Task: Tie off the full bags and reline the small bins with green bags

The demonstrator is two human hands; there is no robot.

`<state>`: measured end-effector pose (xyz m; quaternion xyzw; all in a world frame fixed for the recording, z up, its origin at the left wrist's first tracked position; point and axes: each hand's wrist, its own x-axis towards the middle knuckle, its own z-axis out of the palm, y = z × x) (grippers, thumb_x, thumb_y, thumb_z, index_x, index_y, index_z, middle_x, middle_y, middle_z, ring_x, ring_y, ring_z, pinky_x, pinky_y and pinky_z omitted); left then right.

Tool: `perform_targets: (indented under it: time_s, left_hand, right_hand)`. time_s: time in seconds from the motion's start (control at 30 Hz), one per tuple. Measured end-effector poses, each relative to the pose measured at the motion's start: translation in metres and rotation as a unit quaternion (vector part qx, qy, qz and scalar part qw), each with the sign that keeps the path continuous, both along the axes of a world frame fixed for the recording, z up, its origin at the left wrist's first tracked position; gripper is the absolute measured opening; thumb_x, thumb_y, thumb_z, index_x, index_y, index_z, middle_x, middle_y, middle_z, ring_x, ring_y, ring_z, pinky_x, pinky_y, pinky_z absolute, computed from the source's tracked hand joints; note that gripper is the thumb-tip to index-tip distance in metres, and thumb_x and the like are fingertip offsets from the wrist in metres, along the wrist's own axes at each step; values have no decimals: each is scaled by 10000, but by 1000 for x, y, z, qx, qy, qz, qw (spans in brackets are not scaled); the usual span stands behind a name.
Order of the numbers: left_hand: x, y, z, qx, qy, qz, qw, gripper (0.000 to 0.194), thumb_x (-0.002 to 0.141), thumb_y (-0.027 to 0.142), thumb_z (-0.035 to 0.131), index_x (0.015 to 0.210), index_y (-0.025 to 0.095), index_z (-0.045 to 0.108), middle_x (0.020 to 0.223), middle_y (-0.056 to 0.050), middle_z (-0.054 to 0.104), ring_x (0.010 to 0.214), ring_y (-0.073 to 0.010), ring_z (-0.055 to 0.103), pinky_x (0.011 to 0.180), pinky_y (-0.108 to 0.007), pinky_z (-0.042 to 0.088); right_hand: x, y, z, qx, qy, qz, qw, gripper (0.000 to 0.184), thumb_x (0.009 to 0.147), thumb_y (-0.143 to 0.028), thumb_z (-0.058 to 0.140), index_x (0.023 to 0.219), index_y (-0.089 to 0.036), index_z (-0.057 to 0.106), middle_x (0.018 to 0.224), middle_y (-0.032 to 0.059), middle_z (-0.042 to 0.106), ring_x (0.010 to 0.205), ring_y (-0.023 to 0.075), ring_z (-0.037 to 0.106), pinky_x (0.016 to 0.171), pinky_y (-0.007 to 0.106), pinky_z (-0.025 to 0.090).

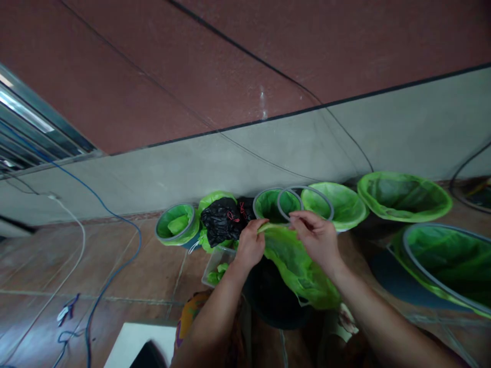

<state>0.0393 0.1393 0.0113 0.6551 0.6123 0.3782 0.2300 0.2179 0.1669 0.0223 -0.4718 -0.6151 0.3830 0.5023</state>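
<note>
- Gripping the mouth of a green bag [303, 271], the left hand [251, 243] has its grip closed on the edge at the far left end.
- The right hand [316, 237] is at the bag's far edge, fingers curled and tips close together; whether its grip has caught the fabric, I cannot tell.
- The green bag hangs limp between the forearms, partly over a black bucket [268, 301], its long axis slanting from far left to near right.
- Its gathered end points far left, and its loose, wider body spreads near and right.
- Beyond the hands, a gray ring [307, 187] overlaps a gray-rimmed bin [264, 204] and a lined container [347, 204] to its right.
- Farther right are a wide green-lined bin [404, 214] and, nearer, a large blue bin [391, 276].
- To the left, a clear tub [210, 271] with green pieces sits near black bags [218, 225]; a small lined bin [163, 230] is farther left on the tiled floor [153, 276].
</note>
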Motion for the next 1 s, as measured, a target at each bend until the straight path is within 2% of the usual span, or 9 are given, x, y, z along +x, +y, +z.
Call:
perform_targets:
  time_s: [0.07,0.13,0.2,0.27,0.43,0.63,0.77,0.87,1.0]
  left_hand:
    - [-1,0,0,9,7,-4,1000,424,830,49,437,1147,198,675,1171,-73,697,1113,-181,639,1050,-344,483]
    - [1,0,0,24,8,-16,1000,396,852,67,449,1154,198,669,1162,-77,697,1097,-180,646,1034,-338,492]
    - [4,-1,0,36,11,-28,999,366,874,88,459,1156,195,665,1148,-83,697,1080,-178,653,1016,-329,500]
    - [6,-1,-1,36,27,-29,999,364,874,81,462,1160,181,664,1151,-97,695,1079,-184,655,1009,-326,500]
    - [-1,3,-4,-22,127,59,990,355,884,86,444,1125,155,694,1126,-136,713,1048,-230,671,989,-370,501]
    - [-14,4,5,-78,171,126,974,405,802,36,498,1063,211,753,1092,-87,753,1051,-227,681,974,-318,492]
    - [-26,5,12,-98,140,190,967,416,771,59,557,1090,236,758,1081,-65,770,1010,-237,698,922,-318,503]
    - [-33,6,13,-88,79,202,972,340,771,101,601,1044,215,768,1053,-59,778,979,-224,704,894,-309,510]
    - [-37,8,12,-68,25,208,975,265,754,142,650,986,186,771,982,-63,782,925,-215,709,874,-319,525]
  right_hand:
    - [5,3,1,68,-54,10,996,253,847,-402,638,999,-223,731,925,55,735,792,191,673,694,324,539]
    - [5,4,0,114,-132,76,982,267,818,-366,679,1044,-236,732,1064,70,723,960,223,665,827,369,533]
    - [2,3,-3,125,-190,121,966,213,838,-307,649,1017,-234,736,1022,65,728,964,228,664,862,387,519]
    - [-1,2,-7,121,-211,117,963,182,871,-240,572,939,-230,741,907,50,731,857,209,675,806,367,520]
    - [8,8,-8,150,-186,-24,971,175,842,-222,557,863,-226,730,846,45,724,779,198,677,747,336,526]
    - [35,14,6,173,-175,-138,960,177,823,-239,546,839,-223,722,840,51,680,744,201,643,739,353,520]
    - [57,21,10,166,-170,-241,941,182,806,-226,551,843,-207,728,835,71,665,772,223,622,768,384,505]
    - [78,30,7,156,-170,-321,919,202,769,-203,561,846,-164,743,789,92,653,787,253,613,781,415,497]
    - [93,37,1,118,-188,-358,907,269,775,-189,508,893,-156,748,849,130,670,892,298,625,841,457,495]
